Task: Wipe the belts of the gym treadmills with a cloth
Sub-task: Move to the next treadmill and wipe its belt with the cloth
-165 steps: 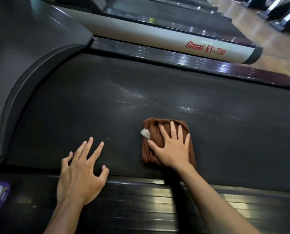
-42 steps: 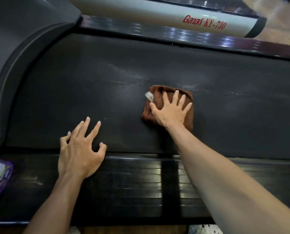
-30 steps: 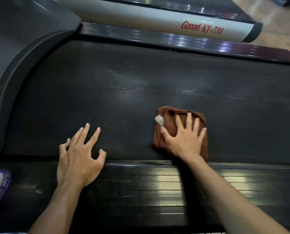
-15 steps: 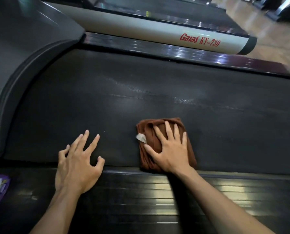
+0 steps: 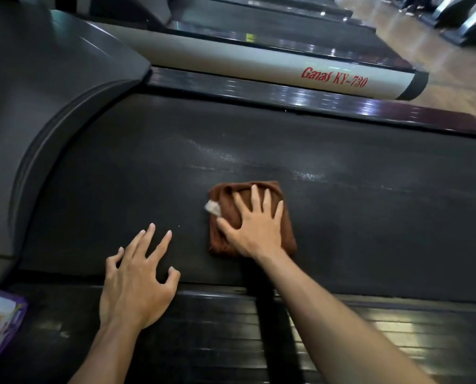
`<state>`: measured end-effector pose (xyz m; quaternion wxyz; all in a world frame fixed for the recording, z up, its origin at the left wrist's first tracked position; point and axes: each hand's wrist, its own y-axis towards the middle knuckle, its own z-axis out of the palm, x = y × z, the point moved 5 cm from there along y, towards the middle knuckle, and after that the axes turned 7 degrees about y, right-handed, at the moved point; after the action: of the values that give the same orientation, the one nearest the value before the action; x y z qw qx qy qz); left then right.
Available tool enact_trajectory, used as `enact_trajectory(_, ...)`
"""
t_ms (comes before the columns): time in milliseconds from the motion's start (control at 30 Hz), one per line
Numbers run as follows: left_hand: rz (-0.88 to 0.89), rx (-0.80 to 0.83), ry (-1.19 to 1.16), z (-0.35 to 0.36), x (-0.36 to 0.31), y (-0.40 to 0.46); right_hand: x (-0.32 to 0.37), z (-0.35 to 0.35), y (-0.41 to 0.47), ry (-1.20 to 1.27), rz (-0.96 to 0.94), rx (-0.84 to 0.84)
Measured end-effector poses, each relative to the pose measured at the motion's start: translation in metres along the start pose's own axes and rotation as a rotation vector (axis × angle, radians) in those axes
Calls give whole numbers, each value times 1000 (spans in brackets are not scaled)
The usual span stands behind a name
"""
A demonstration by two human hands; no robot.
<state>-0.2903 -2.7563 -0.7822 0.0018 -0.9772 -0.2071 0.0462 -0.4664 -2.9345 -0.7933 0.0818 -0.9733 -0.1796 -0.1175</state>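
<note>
**Cloth under right hand, mid-belt, near edge**

Your right hand [image 5: 254,231] lies flat on the folded brown cloth [image 5: 282,234], fingers spread and straight, pressing it onto the belt [image 5: 383,217]; nothing is pinched. Your left hand [image 5: 137,284] is splayed, bracing where the belt meets the near side rail [image 5: 203,328], holding nothing. The belt's long axis runs left to right. Judgement: unwiped belt lies right of the cloth, so the right hand is nearer.

I see two bare forearms, no sleeves in view. My left hand [image 5: 135,286] and right hand [image 5: 254,227] wear no gloves, rings or watch.
</note>
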Motion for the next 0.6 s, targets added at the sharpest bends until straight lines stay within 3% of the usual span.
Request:
enact_trajectory(133,4,-4,0,3,3,1,-6,9,-55,11,-132,-37)
enact_trajectory(333,7,-13,0,6,3,4,-68,-11,-37,-23,214,-39)
enact_trajectory(467,8,-25,3,7,4,3,-45,-14,15,21,274,-33)
enact_trajectory(600,7,-15,4,8,4,3,8,-2,29,11,120,-12)
